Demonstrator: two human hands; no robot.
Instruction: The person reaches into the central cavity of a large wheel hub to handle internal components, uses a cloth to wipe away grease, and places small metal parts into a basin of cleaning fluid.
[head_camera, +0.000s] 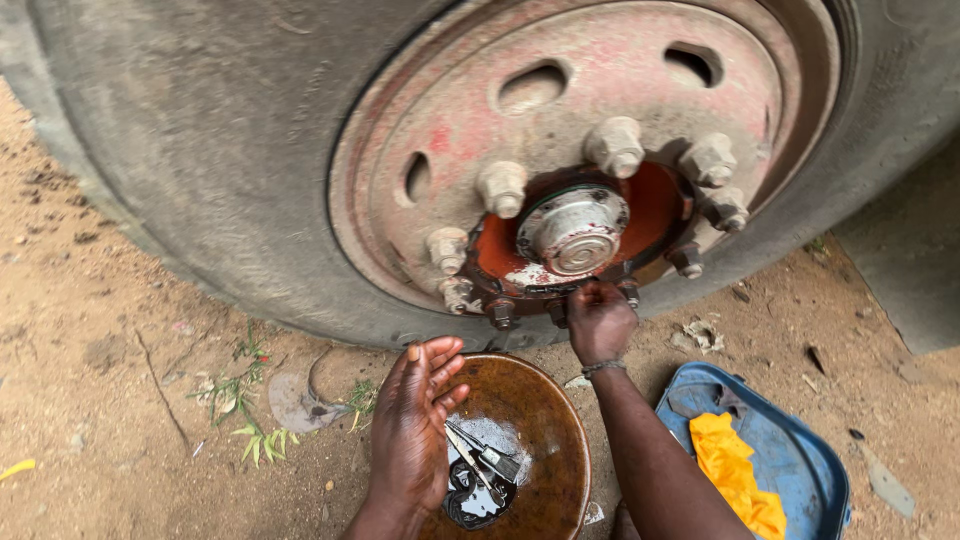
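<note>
Right hand at the wheel hub, left hand over a bowl of dark oil.

Right hand (600, 320) reaches up to the lower rim of the red hub (575, 235), fingers curled together on what looks like a small bolt, hard to tell. Left hand (415, 430) flat, fingers straight and close, holding nothing, hovering at the brown bowl (545, 420) on the dirt; metal tools (480, 462) lie in its black oil. Blue tray (790, 455) with yellow rag (735, 470) at right.

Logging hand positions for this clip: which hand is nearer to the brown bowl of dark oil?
Left. The left hand rests open at the brown bowl's left rim. The right hand is above the bowl, up at the wheel hub's lower edge.
</note>
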